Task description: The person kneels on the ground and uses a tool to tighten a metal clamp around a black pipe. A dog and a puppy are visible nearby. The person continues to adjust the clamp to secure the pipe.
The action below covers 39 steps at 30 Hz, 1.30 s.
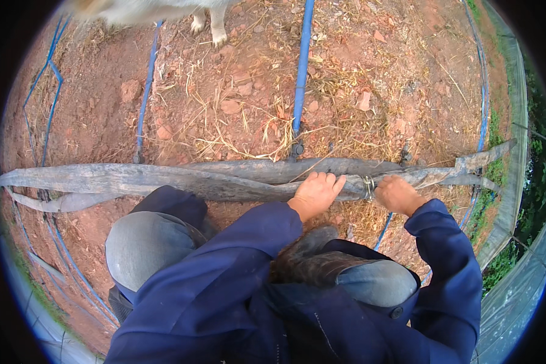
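Note:
A grey, dirt-stained flat hose (91, 178) lies from left to right across the ground before me. My left hand (318, 193) is closed over it, thumb pointing right toward a metal band (368, 187) wound around the hose. Just right of that band my right hand (397, 193) is closed, its fingertips pressed together close to the metal. Whatever those fingertips pinch is hidden. Past my right hand, the loose ends of the hose (485, 156) spread apart.
Blue pipes (303, 60) run away from the hose, joined by dark fittings (296, 149). Straw and stones cover the reddish soil (224, 85). A light-furred animal's leg (218, 27) stands at the top. Netting (508, 200) borders the right side. My knees (145, 246) are bent below the hose.

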Motion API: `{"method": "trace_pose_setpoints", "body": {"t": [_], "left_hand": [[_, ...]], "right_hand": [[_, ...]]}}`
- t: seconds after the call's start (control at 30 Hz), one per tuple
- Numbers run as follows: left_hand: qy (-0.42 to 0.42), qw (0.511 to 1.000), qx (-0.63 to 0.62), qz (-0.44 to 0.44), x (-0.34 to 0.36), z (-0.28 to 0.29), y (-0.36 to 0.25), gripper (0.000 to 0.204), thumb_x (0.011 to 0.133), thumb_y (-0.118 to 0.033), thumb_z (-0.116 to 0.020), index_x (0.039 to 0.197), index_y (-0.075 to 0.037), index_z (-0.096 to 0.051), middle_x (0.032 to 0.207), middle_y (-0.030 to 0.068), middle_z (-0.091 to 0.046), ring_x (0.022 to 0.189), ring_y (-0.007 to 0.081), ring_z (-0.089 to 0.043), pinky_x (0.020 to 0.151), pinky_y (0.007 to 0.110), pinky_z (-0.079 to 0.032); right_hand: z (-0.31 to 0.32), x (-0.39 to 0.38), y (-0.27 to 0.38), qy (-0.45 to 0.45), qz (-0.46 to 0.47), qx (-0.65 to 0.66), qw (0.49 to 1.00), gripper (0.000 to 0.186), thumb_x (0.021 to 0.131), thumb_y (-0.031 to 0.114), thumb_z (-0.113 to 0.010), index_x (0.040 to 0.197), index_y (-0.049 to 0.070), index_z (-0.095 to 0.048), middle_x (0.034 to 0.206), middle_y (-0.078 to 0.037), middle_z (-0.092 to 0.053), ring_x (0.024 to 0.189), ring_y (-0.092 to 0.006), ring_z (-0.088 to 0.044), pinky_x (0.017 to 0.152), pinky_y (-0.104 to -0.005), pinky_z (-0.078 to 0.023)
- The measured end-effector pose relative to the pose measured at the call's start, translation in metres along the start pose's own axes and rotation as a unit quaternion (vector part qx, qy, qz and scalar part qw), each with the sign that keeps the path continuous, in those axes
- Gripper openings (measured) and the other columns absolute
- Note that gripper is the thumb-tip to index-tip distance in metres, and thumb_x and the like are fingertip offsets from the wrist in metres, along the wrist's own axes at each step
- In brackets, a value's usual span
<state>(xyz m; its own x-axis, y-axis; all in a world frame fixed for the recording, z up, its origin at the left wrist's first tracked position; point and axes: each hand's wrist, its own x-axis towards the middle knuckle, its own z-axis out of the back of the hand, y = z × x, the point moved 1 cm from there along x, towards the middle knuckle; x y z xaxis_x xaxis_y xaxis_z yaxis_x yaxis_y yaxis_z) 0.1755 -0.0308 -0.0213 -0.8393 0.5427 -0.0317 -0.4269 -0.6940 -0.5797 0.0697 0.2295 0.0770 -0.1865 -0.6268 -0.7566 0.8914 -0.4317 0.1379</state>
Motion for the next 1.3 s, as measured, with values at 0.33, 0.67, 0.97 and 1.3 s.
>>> {"method": "trace_pose_setpoints", "body": {"t": [0.33, 0.67, 0.97, 1.3], "left_hand": [[0.009, 1.0, 0.011, 0.009, 0.003, -0.004, 0.004, 0.056, 0.093, -0.015, -0.059, 0.148, -0.009, -0.056, 0.104, 0.0078, -0.063, 0.097, 0.0261, -0.065, 0.087, 0.044, -0.052], [0.012, 1.0, 0.012, 0.004, 0.002, -0.005, -0.004, 0.054, 0.096, -0.018, -0.056, 0.149, -0.01, -0.056, 0.106, 0.008, -0.064, 0.098, 0.0258, -0.065, 0.088, 0.042, -0.049], [0.037, 0.999, -0.001, 0.016, 0.005, -0.001, -0.001, 0.054, 0.094, -0.017, -0.058, 0.148, -0.009, -0.056, 0.107, 0.0095, -0.064, 0.098, 0.0275, -0.066, 0.088, 0.045, -0.051], [0.032, 0.999, -0.029, 0.006, 0.01, 0.004, 0.009, 0.054, 0.093, -0.019, -0.061, 0.146, -0.009, -0.057, 0.109, 0.0085, -0.065, 0.101, 0.0264, -0.067, 0.091, 0.044, -0.051]], "right_hand": [[-0.009, 0.003, -0.001, -0.06, -0.105, 0.149, 0.981, 0.035, 0.098, 0.032, -0.06, 0.079, 0.006, -0.071, 0.081, -0.014, -0.072, 0.083, -0.0376, -0.071, 0.08, -0.0514, -0.055], [-0.063, 0.019, 0.009, 0.108, -0.288, 0.24, 0.921, 0.05, 0.102, 0.039, -0.046, 0.093, 0.0, -0.076, 0.099, -0.027, -0.074, 0.096, -0.0475, -0.071, 0.087, -0.0563, -0.056], [-0.028, 0.008, 0.003, 0.031, -0.209, 0.181, 0.961, 0.032, 0.098, 0.032, -0.063, 0.089, 0.002, -0.069, 0.089, -0.024, -0.073, 0.088, -0.045, -0.071, 0.078, -0.0563, -0.055], [0.015, 0.0, -0.013, 0.005, -0.003, 0.012, 1.0, 0.019, 0.097, 0.03, -0.064, 0.1, 0.012, -0.07, 0.099, -0.007, -0.067, 0.103, -0.0267, -0.066, 0.092, -0.0416, -0.05]]}}
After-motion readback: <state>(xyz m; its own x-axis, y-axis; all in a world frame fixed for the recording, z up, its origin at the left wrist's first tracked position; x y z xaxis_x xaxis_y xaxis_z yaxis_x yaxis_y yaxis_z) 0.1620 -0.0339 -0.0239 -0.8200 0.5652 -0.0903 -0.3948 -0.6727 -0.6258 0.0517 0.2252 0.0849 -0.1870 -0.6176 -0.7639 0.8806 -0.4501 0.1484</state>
